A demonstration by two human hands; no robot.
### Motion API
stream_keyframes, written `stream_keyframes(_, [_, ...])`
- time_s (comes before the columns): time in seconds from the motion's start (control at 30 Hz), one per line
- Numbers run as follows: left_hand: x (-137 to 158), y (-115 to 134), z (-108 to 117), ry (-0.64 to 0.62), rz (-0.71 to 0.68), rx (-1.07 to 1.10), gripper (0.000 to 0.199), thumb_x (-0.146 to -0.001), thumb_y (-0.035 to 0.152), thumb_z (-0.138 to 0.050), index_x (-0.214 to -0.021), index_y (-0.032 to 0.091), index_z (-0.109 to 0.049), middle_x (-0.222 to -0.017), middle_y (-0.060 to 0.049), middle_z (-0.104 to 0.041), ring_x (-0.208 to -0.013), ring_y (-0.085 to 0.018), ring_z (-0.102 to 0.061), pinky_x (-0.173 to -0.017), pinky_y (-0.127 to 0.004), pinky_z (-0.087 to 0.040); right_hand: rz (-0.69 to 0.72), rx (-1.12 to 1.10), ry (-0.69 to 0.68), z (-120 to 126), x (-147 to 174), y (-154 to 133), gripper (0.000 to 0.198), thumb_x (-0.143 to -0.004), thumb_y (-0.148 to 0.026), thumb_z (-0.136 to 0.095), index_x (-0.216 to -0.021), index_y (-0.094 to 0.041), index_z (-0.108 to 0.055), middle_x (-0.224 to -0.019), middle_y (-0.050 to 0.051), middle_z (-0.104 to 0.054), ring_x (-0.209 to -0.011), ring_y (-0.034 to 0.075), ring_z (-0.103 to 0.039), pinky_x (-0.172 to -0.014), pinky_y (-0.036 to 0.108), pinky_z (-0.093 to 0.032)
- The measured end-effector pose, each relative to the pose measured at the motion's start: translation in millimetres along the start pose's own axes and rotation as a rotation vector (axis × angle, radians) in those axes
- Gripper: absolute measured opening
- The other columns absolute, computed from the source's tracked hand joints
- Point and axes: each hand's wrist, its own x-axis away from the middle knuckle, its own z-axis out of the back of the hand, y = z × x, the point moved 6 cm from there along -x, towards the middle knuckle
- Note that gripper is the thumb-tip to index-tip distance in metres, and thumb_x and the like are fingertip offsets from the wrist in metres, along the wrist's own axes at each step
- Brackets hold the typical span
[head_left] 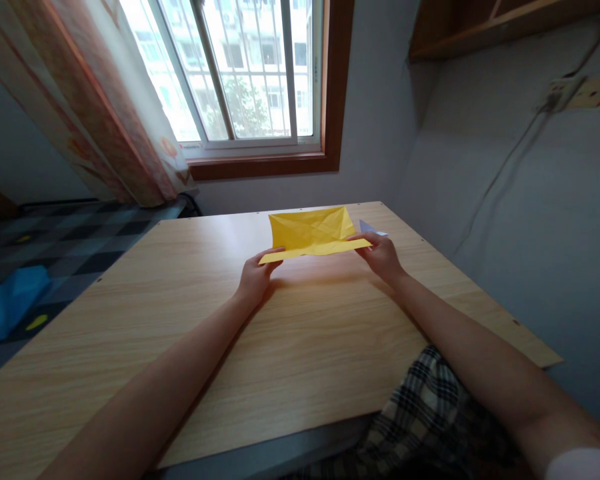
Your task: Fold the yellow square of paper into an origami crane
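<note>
A creased sheet of yellow paper (307, 227) is held up over the wooden table, its near edge folded into a narrow strip. My left hand (259, 275) grips the strip's left end, thumb on top and fingers beneath. At the right end, my right hand (380, 257) pinches the same strip between thumb and fingers. The paper's far part stands tilted up behind the fold. Just beyond my right hand lies a small pale violet folded paper (373, 229), partly hidden by that hand.
The light wood table (220, 347) reaches toward a window (240, 73) and a wall at the right. Left of it is a checked bed cover (75, 247) with a blue item (15, 300) on it. A cable (500, 173) hangs from a wall socket (560, 93).
</note>
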Motion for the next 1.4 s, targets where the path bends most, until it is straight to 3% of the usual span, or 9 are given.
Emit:
stream_keyframes(0.2, [-3,-5,1,0.027,0.016,0.082,0.048,-0.057,0.053,-0.092,-0.085,0.015,-0.079,-0.095,-0.010,-0.077,-0.099,-0.024,-0.069,-0.105,-0.046,-0.050,0.009,-0.025,-0.004,-3,0,0,0.041,-0.079,-0.063,-0.072,-0.086,-0.024,-0.078,-0.092,0.005,-0.079,-0.091,0.028,-0.072,-0.086,0.042,-0.057])
stream_keyframes(0.37, [-5,-7,4,0.079,0.031,0.109,0.051,-0.053,0.052,-0.093,-0.085,0.015,-0.078,-0.091,-0.009,-0.077,-0.098,-0.025,-0.069,-0.103,-0.048,-0.051,-0.069,-0.097,-0.057,-9,0,11,0.050,-0.076,-0.069,-0.071,-0.088,-0.021,-0.075,-0.088,0.006,-0.077,-0.085,0.026,-0.071,-0.080,0.041,-0.057])
stream_keyframes(0.63, [-6,-4,5,0.087,0.023,0.124,0.042,-0.060,0.044,-0.088,-0.087,0.016,-0.075,-0.098,-0.009,-0.075,-0.102,-0.024,-0.068,-0.103,-0.047,-0.050,-0.163,-0.257,-0.217,-24,6,19,0.042,-0.075,-0.059,-0.077,-0.088,-0.020,-0.068,-0.090,0.006,-0.074,-0.087,0.023,-0.068,-0.079,0.035,-0.055])
stream_keyframes(0.83, [-5,-4,5,0.086,0.051,0.141,0.043,-0.055,0.044,-0.090,-0.082,0.017,-0.071,-0.086,-0.004,-0.072,-0.089,-0.019,-0.068,-0.099,-0.043,-0.052,-0.217,-0.489,-0.190,-28,4,20,0.036,-0.067,-0.040,-0.084,-0.092,-0.020,-0.067,-0.096,0.006,-0.073,-0.088,0.021,-0.067,-0.082,0.034,-0.055])
stream_keyframes(1.03, [-5,-5,4,0.053,0.062,0.142,0.038,-0.060,0.040,-0.088,-0.083,0.017,-0.068,-0.090,-0.003,-0.071,-0.088,-0.016,-0.067,-0.097,-0.040,-0.054,-0.312,-0.455,-0.129,-27,5,32,0.041,-0.064,-0.037,-0.082,-0.095,-0.022,-0.059,-0.085,0.002,-0.071,-0.081,0.020,-0.068,-0.073,0.033,-0.054])
stream_keyframes(1.23, [-2,-5,5,0.096,0.048,0.167,0.042,-0.068,0.022,-0.081,-0.104,0.022,-0.060,-0.079,0.006,-0.061,-0.079,-0.013,-0.067,-0.089,-0.039,-0.060,-0.348,-0.388,-0.099,-26,7,28,0.077,-0.066,-0.036,-0.079,-0.136,-0.023,-0.049,-0.085,0.002,-0.071,-0.080,0.022,-0.070,-0.065,0.030,-0.051])
stream_keyframes(1.33, [1,-2,4,0.099,0.047,0.218,0.052,-0.071,0.014,-0.075,-0.118,0.024,-0.056,-0.076,0.008,-0.055,-0.075,-0.011,-0.066,-0.089,-0.039,-0.061,-0.404,-0.398,-0.126,-28,8,26,0.075,-0.062,-0.031,-0.080,-0.132,-0.021,-0.053,-0.087,0.003,-0.073,-0.080,0.021,-0.070,-0.063,0.028,-0.049])
stream_keyframes(1.4, [2,-1,2,0.112,0.081,0.298,0.057,-0.073,0.010,-0.073,-0.125,0.025,-0.053,-0.079,0.007,-0.059,-0.079,-0.012,-0.068,-0.091,-0.038,-0.061,-0.455,-0.411,-0.141,-29,10,24,0.065,-0.060,-0.027,-0.081,-0.121,-0.021,-0.059,-0.089,0.004,-0.074,-0.084,0.021,-0.069,-0.063,0.027,-0.049])
